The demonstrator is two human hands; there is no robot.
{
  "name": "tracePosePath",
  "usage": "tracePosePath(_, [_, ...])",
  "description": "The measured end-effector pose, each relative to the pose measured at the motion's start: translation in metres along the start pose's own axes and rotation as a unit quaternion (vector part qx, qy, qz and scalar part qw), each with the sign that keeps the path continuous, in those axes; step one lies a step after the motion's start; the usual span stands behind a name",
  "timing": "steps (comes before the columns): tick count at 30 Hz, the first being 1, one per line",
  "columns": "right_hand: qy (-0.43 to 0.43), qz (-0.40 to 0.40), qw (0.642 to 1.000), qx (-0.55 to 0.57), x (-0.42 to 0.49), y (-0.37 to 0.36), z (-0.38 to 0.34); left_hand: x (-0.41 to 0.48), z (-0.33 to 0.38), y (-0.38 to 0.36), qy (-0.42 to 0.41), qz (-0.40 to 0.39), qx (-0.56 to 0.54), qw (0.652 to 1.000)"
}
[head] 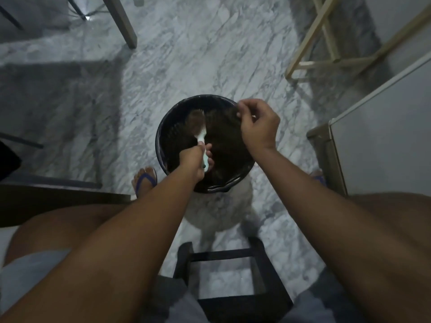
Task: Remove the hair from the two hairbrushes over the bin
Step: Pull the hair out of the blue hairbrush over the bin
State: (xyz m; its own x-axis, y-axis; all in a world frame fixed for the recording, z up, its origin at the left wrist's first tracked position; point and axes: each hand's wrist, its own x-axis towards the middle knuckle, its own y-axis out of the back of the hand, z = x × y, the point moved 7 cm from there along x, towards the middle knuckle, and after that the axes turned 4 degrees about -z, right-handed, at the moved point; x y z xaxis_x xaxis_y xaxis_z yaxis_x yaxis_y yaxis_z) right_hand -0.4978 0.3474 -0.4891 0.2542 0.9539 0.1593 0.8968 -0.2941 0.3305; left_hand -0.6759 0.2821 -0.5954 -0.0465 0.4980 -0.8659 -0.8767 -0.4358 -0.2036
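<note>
**mopsy:** Marble floor (210,54), dim light, bin (163,127) sitting between the feet. Going left to right: left hand (194,159) is wrapped tight round the pale handle of the hairbrush (198,127), head hanging over the left half of the bin's mouth. Right hand (258,124) is over the bin's right rim with thumb and fingertips pinched together, on a tuft of hair I think, but it's too dark and blurry to be sure.

**tanglefree:** Looks like mid-pull to me. I'd keep the brush low inside the rim so loose strands fall in, not on the floor. Lift the mat from the base of the bristles and peel along the head, don't yank. Let go of the tuft only over the centre. No second brush in shot, so probably half the job left.
</note>
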Motion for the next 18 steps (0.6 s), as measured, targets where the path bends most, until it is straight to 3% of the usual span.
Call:
tracePosePath(3, [-0.001,0.086,0.996,0.035,0.003,0.016,0.005,0.009,0.0,0.009,-0.002,0.017,-0.001,1.0])
tracePosePath(5, [-0.028,0.076,0.997,0.011,0.001,0.012,0.017,0.014,0.001,0.016,-0.008,0.015,0.005,1.0])
tracePosePath(7, [-0.107,-0.038,0.991,-0.07,0.002,-0.006,0.04,0.019,0.003,0.022,-0.017,0.0,0.014,1.0])
tracePosePath(10, [-0.191,-0.277,0.909,-0.245,-0.016,-0.043,0.067,0.023,0.006,0.027,-0.038,-0.028,0.04,0.998])
tracePosePath(16, [-0.178,-0.304,0.933,-0.077,-0.025,-0.088,0.04,0.022,0.006,0.032,-0.048,-0.061,0.092,0.993])
tracePosePath(18, [-0.14,-0.315,0.933,-0.104,-0.023,-0.097,0.035,0.022,0.007,0.033,-0.059,-0.066,0.107,0.99])
